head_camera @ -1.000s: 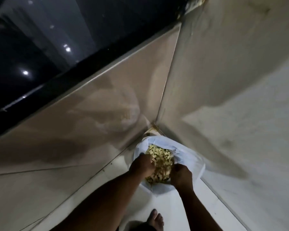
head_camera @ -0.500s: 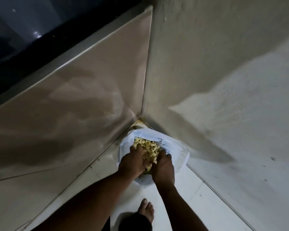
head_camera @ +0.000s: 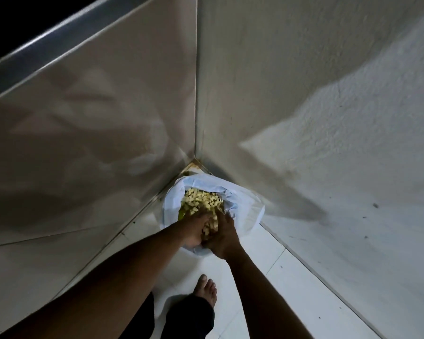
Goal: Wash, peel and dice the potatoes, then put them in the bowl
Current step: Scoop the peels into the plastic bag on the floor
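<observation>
I see the left hand [head_camera: 194, 228] and the right hand [head_camera: 222, 234] pressed together, side by side, over the near rim of a container lined with a white bag [head_camera: 245, 206]. Both are cupped, fingers curled, holding a heap of diced potato [head_camera: 209, 227] between the palms (the fingertips are buried in the cubes, so I cannot tell their exact spread). More pale yellow cubes [head_camera: 202, 200] fill the bag. It stands on the tiled floor [head_camera: 291, 289], right in the corner where two walls meet. A bare foot [head_camera: 207, 288] shows near the bottom edge.
</observation>
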### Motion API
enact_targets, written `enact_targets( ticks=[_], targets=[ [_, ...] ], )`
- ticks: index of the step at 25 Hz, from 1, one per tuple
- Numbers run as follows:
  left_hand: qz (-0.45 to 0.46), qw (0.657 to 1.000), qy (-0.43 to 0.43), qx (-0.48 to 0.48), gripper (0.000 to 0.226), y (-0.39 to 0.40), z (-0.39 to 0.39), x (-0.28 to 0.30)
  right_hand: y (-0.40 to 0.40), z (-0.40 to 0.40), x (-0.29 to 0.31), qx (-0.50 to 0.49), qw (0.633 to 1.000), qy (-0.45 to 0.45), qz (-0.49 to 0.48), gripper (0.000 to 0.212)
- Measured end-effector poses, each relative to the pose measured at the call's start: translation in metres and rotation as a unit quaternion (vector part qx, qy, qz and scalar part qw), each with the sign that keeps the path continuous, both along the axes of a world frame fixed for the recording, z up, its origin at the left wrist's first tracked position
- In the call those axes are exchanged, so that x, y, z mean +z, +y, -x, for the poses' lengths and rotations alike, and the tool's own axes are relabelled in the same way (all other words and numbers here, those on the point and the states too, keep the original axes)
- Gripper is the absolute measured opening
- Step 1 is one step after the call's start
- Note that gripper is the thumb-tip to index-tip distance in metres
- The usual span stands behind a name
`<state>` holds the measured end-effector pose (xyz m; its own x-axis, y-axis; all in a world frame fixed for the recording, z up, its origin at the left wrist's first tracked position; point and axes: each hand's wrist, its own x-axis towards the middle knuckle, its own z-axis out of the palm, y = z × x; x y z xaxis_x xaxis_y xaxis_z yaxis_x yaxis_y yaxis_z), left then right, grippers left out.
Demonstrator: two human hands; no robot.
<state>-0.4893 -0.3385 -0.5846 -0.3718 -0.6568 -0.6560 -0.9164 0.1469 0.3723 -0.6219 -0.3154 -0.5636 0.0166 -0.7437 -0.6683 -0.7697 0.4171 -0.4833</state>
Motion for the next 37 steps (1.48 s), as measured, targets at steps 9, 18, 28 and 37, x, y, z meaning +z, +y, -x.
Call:
enact_targets(
  ticks=[9,18,28,37],
  targets=[
    [0.04,0.998,0.009,0.045,0.065,0.019,-0.01,0.023,0.011,0.008,0.014,0.023,1.0,-0.01,0.002,0.094],
    [-0.1,0.983,0.062,0.141,0.083,0.046,-0.029,0.204,0.03,0.0,0.201,0.029,0.991,0.097,0.09,0.021],
    [0.107,0.927,0.122,0.337,0.034,0.12,-0.072,0.413,0.031,-0.06,0.385,0.198,0.958,-0.038,0.202,0.017],
    [0.277,0.725,0.178,0.604,0.019,0.18,-0.304,0.525,0.014,-0.31,0.513,0.412,0.825,-0.22,0.32,0.008]
  ],
)
